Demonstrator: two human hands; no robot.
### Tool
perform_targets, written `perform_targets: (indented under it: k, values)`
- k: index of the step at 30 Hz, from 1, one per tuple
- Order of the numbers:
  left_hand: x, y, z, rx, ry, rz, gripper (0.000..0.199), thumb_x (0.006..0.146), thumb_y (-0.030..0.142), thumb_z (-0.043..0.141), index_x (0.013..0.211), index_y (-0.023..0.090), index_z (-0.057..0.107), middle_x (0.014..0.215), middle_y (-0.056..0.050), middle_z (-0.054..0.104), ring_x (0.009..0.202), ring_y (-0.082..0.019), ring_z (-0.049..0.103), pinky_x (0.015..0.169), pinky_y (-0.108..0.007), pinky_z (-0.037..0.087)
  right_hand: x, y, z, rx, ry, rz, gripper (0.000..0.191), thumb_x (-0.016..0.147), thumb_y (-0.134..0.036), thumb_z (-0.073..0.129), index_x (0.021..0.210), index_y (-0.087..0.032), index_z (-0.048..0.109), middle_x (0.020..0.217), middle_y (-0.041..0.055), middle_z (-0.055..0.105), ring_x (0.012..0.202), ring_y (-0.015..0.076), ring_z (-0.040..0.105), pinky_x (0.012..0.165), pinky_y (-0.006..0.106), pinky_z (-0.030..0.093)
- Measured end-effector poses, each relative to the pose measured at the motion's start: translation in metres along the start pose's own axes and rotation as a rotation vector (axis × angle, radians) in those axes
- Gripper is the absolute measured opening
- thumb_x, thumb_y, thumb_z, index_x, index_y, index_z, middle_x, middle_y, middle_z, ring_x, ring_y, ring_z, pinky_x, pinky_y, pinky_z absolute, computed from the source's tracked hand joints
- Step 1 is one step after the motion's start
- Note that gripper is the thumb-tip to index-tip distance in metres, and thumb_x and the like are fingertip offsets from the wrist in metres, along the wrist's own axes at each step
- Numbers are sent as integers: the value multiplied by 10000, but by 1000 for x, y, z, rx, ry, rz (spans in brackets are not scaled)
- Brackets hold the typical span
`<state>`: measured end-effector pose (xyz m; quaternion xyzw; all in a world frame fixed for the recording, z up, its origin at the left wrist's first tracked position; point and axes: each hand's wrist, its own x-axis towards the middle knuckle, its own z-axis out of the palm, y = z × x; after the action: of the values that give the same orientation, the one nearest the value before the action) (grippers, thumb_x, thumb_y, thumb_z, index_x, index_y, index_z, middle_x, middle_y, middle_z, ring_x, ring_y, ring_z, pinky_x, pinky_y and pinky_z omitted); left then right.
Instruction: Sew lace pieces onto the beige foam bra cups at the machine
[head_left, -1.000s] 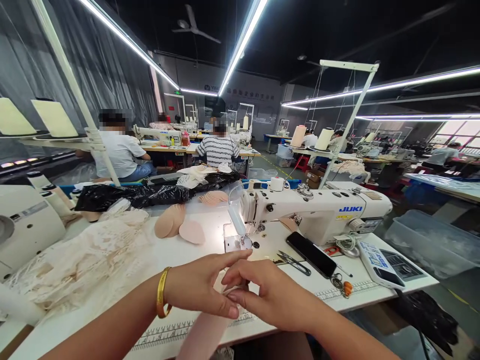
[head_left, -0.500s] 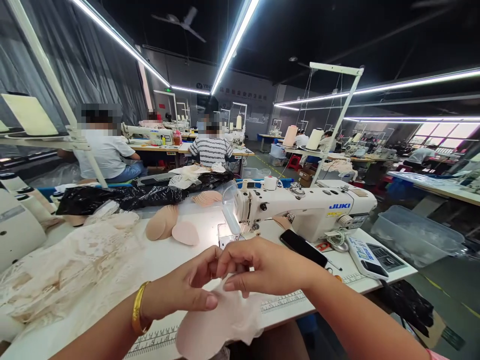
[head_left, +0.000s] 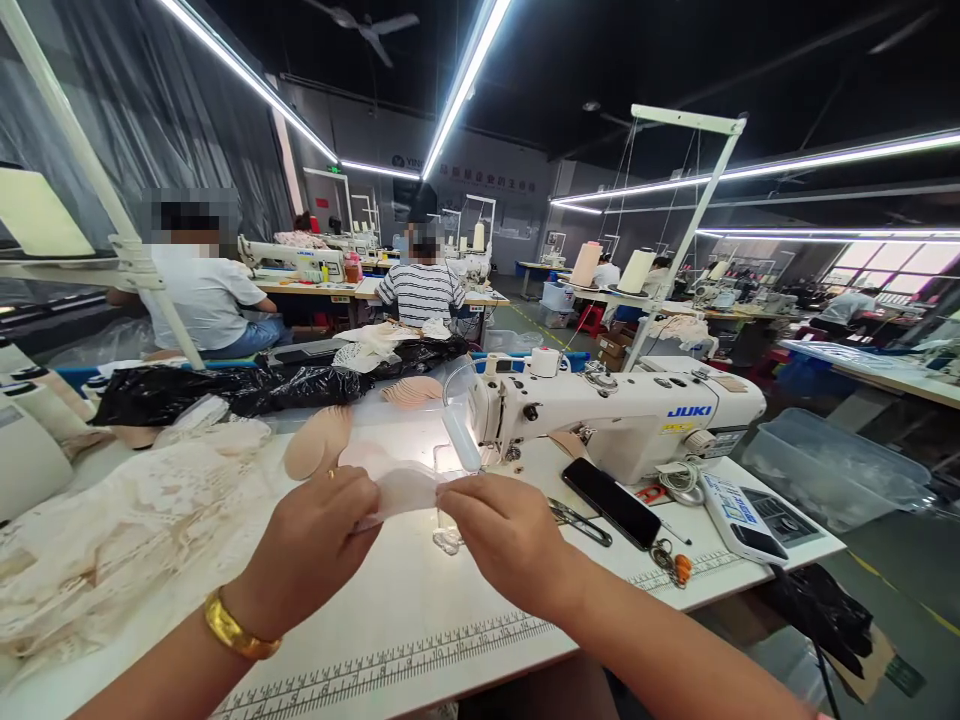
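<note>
My left hand (head_left: 315,535) and my right hand (head_left: 510,540) are both closed, each pinching one end of a sheer pale pink fabric piece (head_left: 409,490). It is drawn out between them above the white table (head_left: 390,610), just in front of the sewing machine's needle area. Part of the cloth is hidden inside my left fingers. Behind it lies a stack of beige bra cup pads (head_left: 319,443), with a second fanned stack of pads (head_left: 412,392) farther back. A small crumpled clear scrap (head_left: 448,541) rests by my right fingertips.
The JUKI sewing machine (head_left: 600,405) stands at centre right. Scissors (head_left: 581,522), a phone (head_left: 611,503) and keys with an orange charm (head_left: 679,568) lie before it. Cream lace (head_left: 112,540) is heaped at left, below a black plastic bag (head_left: 225,390). Co-workers sit beyond.
Both hands have risen from the table's front edge toward the machine and moved apart. The fabric, which hung below my fingers, is now stretched between them. The scissors and keys have come into view.
</note>
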<state>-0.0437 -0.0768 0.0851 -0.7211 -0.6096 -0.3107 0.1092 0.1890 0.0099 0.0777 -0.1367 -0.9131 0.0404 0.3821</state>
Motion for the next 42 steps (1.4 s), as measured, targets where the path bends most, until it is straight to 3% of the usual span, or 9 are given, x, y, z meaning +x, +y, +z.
perform_targets:
  k: [3, 5, 7, 11, 14, 17, 23, 33, 42]
  values:
    - [-14, 0, 18, 197, -229, 186, 181, 902, 148, 514, 762, 225, 601, 787, -41, 653, 706, -236, 558, 655, -356, 386, -29, 25, 38, -72, -139, -49, 327, 1013, -76, 423, 1033, -231, 709, 1081, 56, 771, 868, 195, 653, 758, 304, 477]
    - [-21, 6, 34, 182, -443, 240, 81, 862, 146, 640, 819, 212, 620, 862, -42, 687, 765, -253, 598, 682, -362, 423, -47, 46, 55, -66, -254, -127, 276, 1033, -107, 456, 985, -230, 698, 1038, 28, 768, 861, 185, 641, 760, 291, 488]
    - [-20, 13, 50, 144, -522, 324, 115, 863, 103, 661, 836, 201, 608, 894, -32, 691, 792, -246, 608, 718, -364, 451, -57, 66, 63, -54, -283, -198, 246, 1045, -122, 473, 974, -214, 690, 1069, 23, 764, 917, 183, 642, 799, 283, 505]
    - [3, 18, 80, 199, -465, 485, 272, 860, -66, 495, 871, 187, 595, 883, -27, 664, 777, -225, 594, 738, -368, 459, -57, 95, 59, -60, -343, -251, 227, 1043, -115, 476, 1019, -207, 682, 1120, 16, 754, 958, 180, 640, 792, 279, 523]
    - [17, 15, 98, 270, -497, 472, 206, 910, 19, 513, 820, 190, 583, 793, -25, 628, 662, -225, 557, 616, -377, 421, -52, 107, 54, 27, -329, -243, 285, 1007, -56, 460, 1103, -223, 671, 1181, 25, 745, 1034, 185, 623, 826, 290, 533]
    - [16, 12, 109, 234, -431, 418, 215, 955, 76, 501, 795, 190, 587, 800, -39, 617, 670, -231, 551, 606, -380, 421, -53, 110, 50, 110, -258, -200, 350, 979, -37, 479, 1210, -232, 655, 1126, 35, 744, 1009, 198, 592, 857, 312, 521]
    - [9, 10, 112, 45, -335, 424, 291, 1028, 102, 404, 821, 178, 594, 842, -45, 625, 791, -221, 582, 721, -380, 469, -58, 105, 37, 75, -327, -123, 302, 978, -84, 519, 1115, -276, 707, 932, 12, 660, 850, 189, 528, 707, 276, 438]
    - [11, 14, 118, -9, -334, 351, 259, 1059, 149, 375, 1028, 170, 630, 869, -64, 594, 785, -235, 548, 727, -402, 460, -61, 110, 32, 139, -342, -95, 270, 976, -76, 527, 1078, -241, 714, 947, 31, 666, 877, 182, 549, 734, 279, 431]
    - [12, 17, 119, -30, -310, 336, 257, 1024, 102, 397, 966, 168, 638, 868, -68, 589, 791, -231, 524, 764, -419, 468, -62, 114, 31, 256, -327, -56, 343, 893, -5, 527, 1067, -215, 735, 975, 49, 684, 897, 182, 564, 742, 278, 467]
